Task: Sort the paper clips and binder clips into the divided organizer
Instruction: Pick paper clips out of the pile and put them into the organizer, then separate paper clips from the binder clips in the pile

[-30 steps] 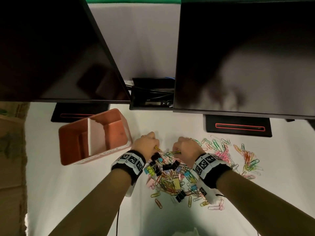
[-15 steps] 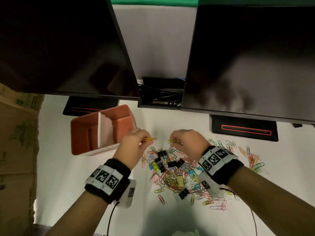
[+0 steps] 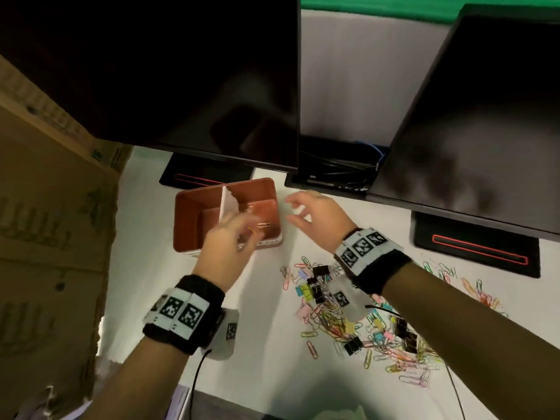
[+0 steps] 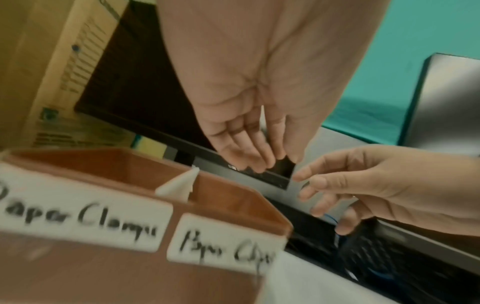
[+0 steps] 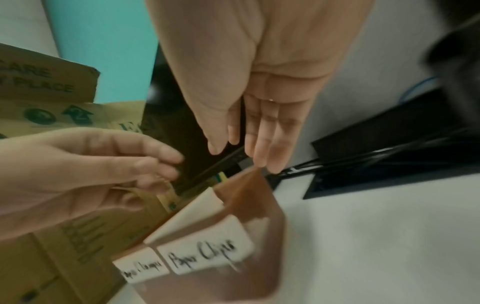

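Observation:
The brown divided organizer (image 3: 256,184) stands at the back left, with a white divider (image 3: 225,204). Its front labels read "Paper Clamps" (image 4: 85,220) on the left and "Paper Clips" (image 5: 205,254) on the right. My left hand (image 3: 242,230) hovers open over the right compartment's front edge, blurred. Two loose paper clips (image 3: 264,224) show just past its fingers, inside that compartment. My right hand (image 3: 298,209) is open and empty beside the organizer's right wall. In both wrist views the fingers (image 4: 257,162) (image 5: 259,156) are spread and hold nothing. A mixed pile of clips (image 3: 348,319) lies under my right forearm.
Two dark monitors (image 3: 181,71) overhang the desk, their black stands (image 3: 475,250) behind the work area. A cable tray (image 3: 333,174) sits between them. Cardboard boxes (image 3: 45,237) line the left edge. More paper clips (image 3: 481,294) are scattered at right.
Both hands carried a paper clip each from the pile to the organizer and let go. Fingers that pinched clips are now spread. The head view has swung left.

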A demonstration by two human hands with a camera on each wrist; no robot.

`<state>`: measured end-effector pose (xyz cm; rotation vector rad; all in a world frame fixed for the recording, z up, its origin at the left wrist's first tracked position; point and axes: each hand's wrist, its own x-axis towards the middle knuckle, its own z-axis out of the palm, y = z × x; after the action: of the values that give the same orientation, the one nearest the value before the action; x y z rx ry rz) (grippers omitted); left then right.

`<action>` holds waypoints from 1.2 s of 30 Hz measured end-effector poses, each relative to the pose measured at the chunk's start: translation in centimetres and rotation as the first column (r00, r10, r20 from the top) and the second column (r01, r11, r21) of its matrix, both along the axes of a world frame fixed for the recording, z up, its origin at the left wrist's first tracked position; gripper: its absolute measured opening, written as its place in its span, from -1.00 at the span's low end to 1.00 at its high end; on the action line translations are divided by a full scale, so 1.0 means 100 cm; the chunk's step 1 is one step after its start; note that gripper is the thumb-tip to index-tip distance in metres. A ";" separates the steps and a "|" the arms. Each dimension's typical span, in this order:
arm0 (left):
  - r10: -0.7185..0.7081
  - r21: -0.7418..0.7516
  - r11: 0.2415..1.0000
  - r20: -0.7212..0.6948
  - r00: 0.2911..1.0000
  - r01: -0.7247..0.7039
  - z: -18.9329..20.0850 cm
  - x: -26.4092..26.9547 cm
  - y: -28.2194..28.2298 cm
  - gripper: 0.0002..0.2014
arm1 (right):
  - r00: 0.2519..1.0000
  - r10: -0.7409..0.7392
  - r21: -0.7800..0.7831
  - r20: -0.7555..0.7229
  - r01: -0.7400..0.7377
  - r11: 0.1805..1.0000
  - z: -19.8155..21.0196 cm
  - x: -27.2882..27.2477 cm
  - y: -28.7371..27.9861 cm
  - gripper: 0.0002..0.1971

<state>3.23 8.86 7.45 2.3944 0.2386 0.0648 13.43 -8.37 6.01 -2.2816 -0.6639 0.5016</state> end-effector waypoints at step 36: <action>-0.306 0.060 0.921 -0.504 0.808 0.386 -0.103 0.027 -0.071 -0.87 | 0.969 0.081 -0.453 -0.233 -0.182 0.873 -0.071 -0.031 -0.102 -0.80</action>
<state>5.95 1.80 -2.86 2.5390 0.0170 -0.7284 10.35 -18.53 -1.09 -2.5897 -0.6468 1.0531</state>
